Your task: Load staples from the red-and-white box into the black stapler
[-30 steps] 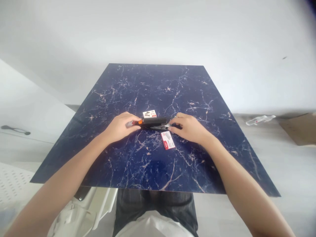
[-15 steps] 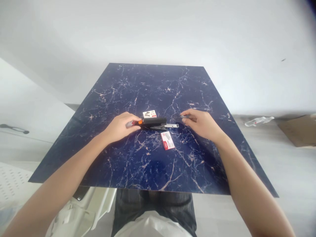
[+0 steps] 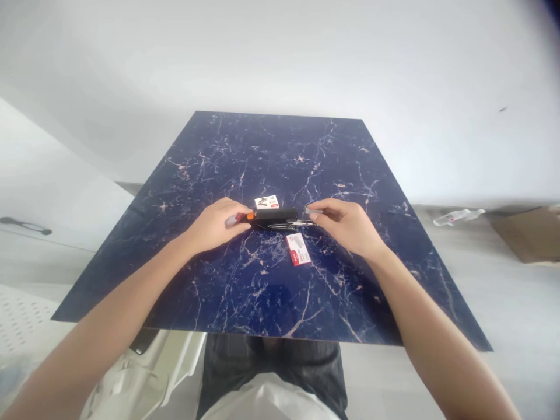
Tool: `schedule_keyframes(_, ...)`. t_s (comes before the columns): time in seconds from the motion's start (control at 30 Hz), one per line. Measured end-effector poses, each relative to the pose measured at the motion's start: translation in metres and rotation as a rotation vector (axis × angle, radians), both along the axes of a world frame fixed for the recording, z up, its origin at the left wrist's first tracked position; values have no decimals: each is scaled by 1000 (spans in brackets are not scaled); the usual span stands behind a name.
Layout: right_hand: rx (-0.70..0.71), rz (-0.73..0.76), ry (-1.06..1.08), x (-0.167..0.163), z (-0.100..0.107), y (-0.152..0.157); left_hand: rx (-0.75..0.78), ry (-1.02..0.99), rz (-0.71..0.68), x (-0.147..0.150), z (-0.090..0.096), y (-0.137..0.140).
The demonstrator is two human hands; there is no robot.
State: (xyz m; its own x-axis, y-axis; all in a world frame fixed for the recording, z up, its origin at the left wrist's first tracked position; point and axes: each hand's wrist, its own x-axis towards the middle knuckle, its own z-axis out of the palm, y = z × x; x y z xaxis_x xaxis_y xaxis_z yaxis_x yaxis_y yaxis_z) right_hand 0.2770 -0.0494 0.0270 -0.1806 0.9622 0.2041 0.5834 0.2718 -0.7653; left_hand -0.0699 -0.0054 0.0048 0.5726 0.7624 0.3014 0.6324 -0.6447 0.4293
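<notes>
Long black stapler (image 3: 276,214), slim metal rail (image 3: 300,223) sticking out its right side, on glossy blue marble-patterned table (image 3: 280,303). Left hand (image 3: 216,226) grips stapler's orange-marked left end; right hand (image 3: 349,226) pinches thin grey strip (image 3: 313,211) near stapler's right end. Versus half a second ago, right hand and strip are closer to stapler. Flat white-and-red box (image 3: 298,249) just in front of stapler, small white box (image 3: 266,202) just behind.

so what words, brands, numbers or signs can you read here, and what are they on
None legible.
Near box: print on white and red, too small and blurred.
Far box: print beside a picture, too small.
Stapler: no readable marking.
</notes>
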Motion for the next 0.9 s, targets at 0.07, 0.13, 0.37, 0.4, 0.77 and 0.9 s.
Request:
schedule_keyframes(0.07,-52,18,49,3,-2,1,3,7,-3,0,0,0)
schedule_keyframes(0.13,-86,23,63,6,-2,3,2,12,-1,0,0,1)
schedule_keyframes(0.37,-71,53,110,-7,13,-10,315,-19,-77,19,6,-16)
schedule_keyframes(0.4,-76,89,127,-13,16,-15,333,-24,-98,25,6,-22)
schedule_keyframes(0.77,-40,313,121,-51,8,-39,269,-167,-208,57,1,-48)
schedule_keyframes(0.9,114,320,74,-52,2,-37,369,-283,-281,54,1,-45)
